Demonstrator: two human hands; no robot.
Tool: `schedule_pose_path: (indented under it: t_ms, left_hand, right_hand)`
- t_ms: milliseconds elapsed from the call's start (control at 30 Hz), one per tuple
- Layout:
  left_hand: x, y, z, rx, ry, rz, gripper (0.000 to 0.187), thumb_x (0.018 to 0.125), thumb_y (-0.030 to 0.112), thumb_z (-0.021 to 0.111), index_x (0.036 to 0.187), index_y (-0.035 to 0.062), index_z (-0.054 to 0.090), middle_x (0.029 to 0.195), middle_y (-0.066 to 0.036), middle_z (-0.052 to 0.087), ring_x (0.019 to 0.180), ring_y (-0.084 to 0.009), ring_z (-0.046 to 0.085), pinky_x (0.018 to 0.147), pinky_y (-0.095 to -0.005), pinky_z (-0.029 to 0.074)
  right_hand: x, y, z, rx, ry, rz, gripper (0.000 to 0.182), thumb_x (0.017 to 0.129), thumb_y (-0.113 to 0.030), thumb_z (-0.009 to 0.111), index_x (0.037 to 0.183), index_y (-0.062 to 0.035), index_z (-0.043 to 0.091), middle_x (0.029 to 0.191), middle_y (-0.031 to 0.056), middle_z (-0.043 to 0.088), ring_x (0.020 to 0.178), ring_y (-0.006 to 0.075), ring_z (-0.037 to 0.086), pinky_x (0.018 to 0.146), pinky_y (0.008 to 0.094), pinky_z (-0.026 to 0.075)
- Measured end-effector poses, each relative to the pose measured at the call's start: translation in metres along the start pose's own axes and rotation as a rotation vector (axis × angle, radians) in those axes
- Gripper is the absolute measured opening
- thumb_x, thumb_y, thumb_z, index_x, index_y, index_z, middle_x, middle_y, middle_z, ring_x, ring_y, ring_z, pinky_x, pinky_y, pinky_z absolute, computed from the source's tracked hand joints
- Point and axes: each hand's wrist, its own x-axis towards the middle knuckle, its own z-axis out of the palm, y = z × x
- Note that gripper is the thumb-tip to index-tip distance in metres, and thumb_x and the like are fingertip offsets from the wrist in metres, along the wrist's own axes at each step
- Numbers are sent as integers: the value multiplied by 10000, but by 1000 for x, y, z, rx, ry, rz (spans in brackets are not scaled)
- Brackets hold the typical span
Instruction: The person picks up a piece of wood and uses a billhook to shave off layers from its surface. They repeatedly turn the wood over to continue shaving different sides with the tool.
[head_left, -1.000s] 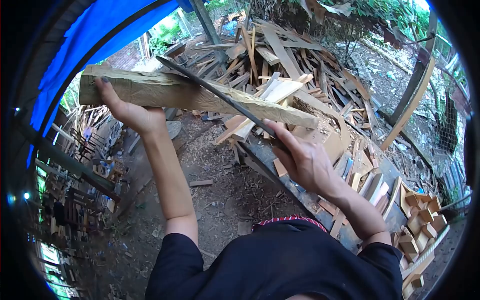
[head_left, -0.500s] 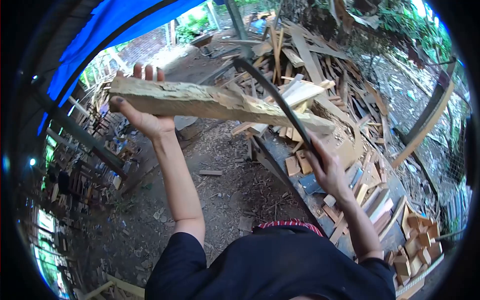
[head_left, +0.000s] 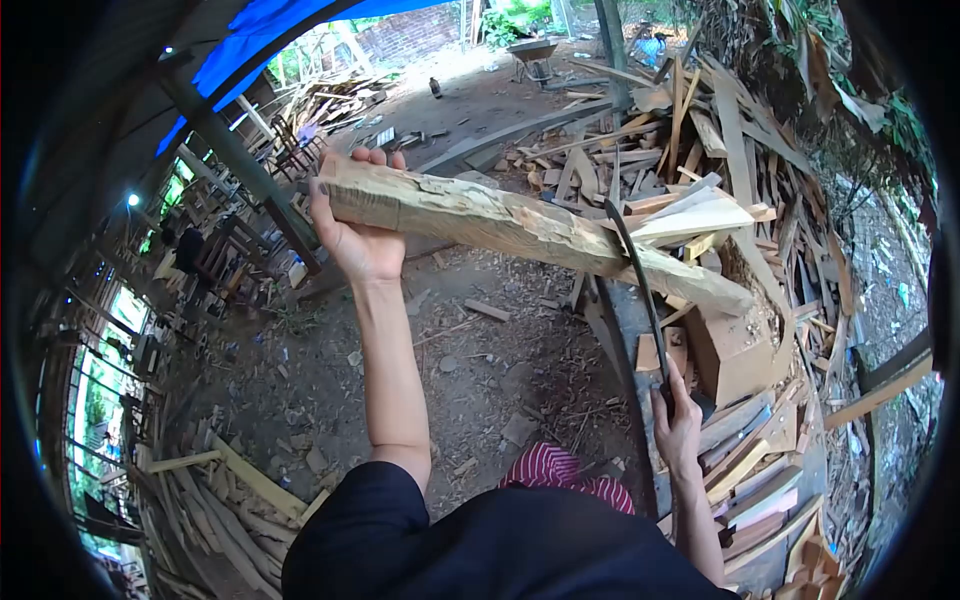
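Observation:
A long rough-hewn piece of wood (head_left: 480, 220) slopes across the middle of the view, its bark side flaky and uneven. My left hand (head_left: 362, 235) grips its thick left end, fingers over the far side and thumb on the near one. In my right hand (head_left: 680, 425) is a machete (head_left: 645, 285) with a long, dark, slightly curved blade. The blade lies against or just in front of the wood towards its narrower right end; contact is hard to tell. That right end is over a wooden block (head_left: 735, 355) on the workbench (head_left: 632, 320).
Cut wood pieces (head_left: 765, 470) cover the bench at my right. Behind it rises a large heap of scrap boards (head_left: 740, 150). Chips litter the dirt floor (head_left: 400, 340). A post (head_left: 240, 175) stands at left, a wheelbarrow (head_left: 533, 55) farther back, and long sticks (head_left: 220, 520) lie lower left.
The view has swung left. The wood's right end has come down over the block, and the machete has dropped lower, its blade now steeper across the wood.

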Motion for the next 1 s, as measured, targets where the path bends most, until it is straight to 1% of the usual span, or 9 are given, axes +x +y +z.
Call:
schedule_pose_path:
  t_ms: [67,233,433,500,567,700,800,900,1000]
  left_hand:
    - [-5,11,-24,-38,-173,-78,450,838,365,700,1196,145,539,1010,-60,563,995,-218,531,1055,-457,362]
    - [-30,26,-70,-138,-262,-210,503,800,295,761,1215,144,522,1045,-32,523,1073,-203,491,1066,-432,348]
    - [-77,39,-97,-10,-190,-172,421,848,220,715,1203,147,500,1139,-27,511,1154,-209,471,1070,-410,354]
    - [-92,46,-90,6,-165,-207,432,868,246,695,1241,164,492,1180,-25,509,1166,-207,467,1073,-417,342]
    - [-106,53,-89,117,25,-259,496,892,286,665,1320,184,436,1175,-9,530,1176,-174,473,1044,-429,371]
    - [-115,54,-97,174,-15,-220,508,926,302,621,1360,160,400,1192,-40,515,1151,-180,485,1006,-424,387]
    - [-119,57,-95,165,44,-251,529,929,313,620,1370,138,385,1199,-50,477,1162,-180,459,1021,-413,364]
    - [-124,58,-108,187,71,-264,515,937,296,609,1368,128,383,1227,-51,434,1186,-175,425,1038,-415,344]
    - [-127,46,-111,255,-2,-204,497,934,290,597,1361,151,385,1209,-44,463,1138,-179,472,994,-417,387]
  right_hand:
    - [-10,-5,5,-33,0,44,517,882,-43,579,1383,-95,464,883,229,652,787,285,680,745,339,506]
    - [-34,-28,36,-101,9,219,505,894,-73,590,1383,-104,468,838,225,648,736,279,673,716,338,510]
    - [-57,-64,111,-143,226,132,492,904,-102,582,1384,-158,484,970,189,675,762,300,685,691,337,526]
    - [-57,-90,135,-175,279,-68,530,891,-98,596,1400,-160,463,864,166,662,671,286,659,623,367,523]
    - [-60,-126,149,-277,196,-120,584,876,-101,616,1424,-176,429,720,128,594,556,263,600,526,392,502]
    - [-69,-170,171,-457,164,-256,604,881,-184,639,1438,-222,410,638,38,514,434,126,498,361,320,457]
    - [-71,-145,171,-551,312,-249,571,912,-152,588,1443,-243,400,614,91,566,422,138,519,323,321,430]
    - [-66,-111,154,-393,266,303,527,951,-202,517,1455,-231,369,697,181,630,524,263,619,490,411,533]
    - [-69,-109,150,-263,245,266,537,948,-227,518,1459,-256,358,718,211,633,567,323,631,552,456,532]
